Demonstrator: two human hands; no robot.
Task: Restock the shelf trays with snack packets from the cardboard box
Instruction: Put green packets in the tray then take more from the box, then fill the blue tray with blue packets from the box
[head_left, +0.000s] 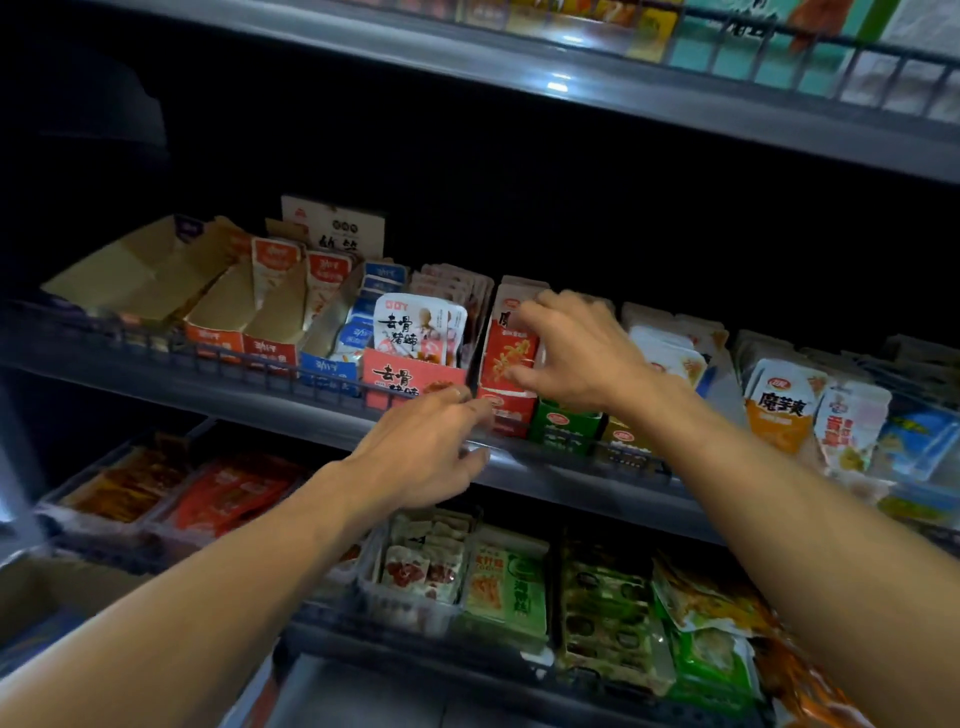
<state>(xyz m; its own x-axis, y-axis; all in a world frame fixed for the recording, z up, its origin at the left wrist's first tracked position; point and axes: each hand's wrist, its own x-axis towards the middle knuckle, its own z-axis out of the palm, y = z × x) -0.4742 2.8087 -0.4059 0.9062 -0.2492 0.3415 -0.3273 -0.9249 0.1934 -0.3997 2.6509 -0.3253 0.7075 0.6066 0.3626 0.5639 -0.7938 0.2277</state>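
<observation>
Middle shelf (156, 364): cardboard trays; the left ones (135, 270) sit near empty, those right of centre hold glossy flat packets, so restocking appears partial. Right hand (576, 358) pinches a red packet (506, 358) standing in its tray. Left hand (426, 457), fingers loosely curled, touches the shelf rail; grasp unclear. Supply box unseen.

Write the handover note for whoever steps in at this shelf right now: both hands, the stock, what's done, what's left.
Right hand: on the middle shelf, fingers curled round the red packets standing in their red tray.
Left hand: at the shelf's front rail just left of that tray, holding nothing that shows.
Stock: the tray of white packets beside it is full. Far left, the cardboard trays look nearly empty.
Supply box: not in view.
Done: red packets are in.
Left: probably square them up, then fill the left-hand trays.
</observation>
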